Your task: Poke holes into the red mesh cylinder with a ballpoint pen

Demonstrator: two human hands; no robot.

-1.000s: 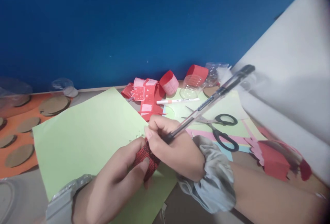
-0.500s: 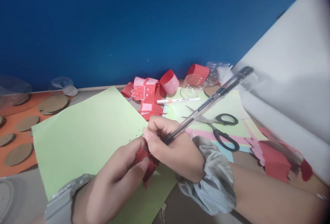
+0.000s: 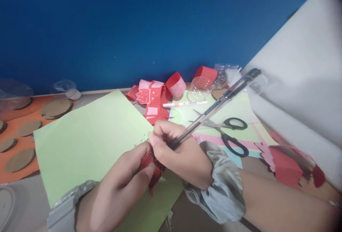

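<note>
Over the right part of the light green sheet [image 3: 88, 136], the left hand [image 3: 120, 182] has thumb and fingers clamped on a red patterned piece [image 3: 158, 170], while the right hand [image 3: 184, 157] is closed round a pen [image 3: 213, 107], its tip hidden. Pen work on the piece seems in hand; any further stroke would call for a steady pinch. Open scissors [image 3: 219, 126] lie right of the sheet
</note>
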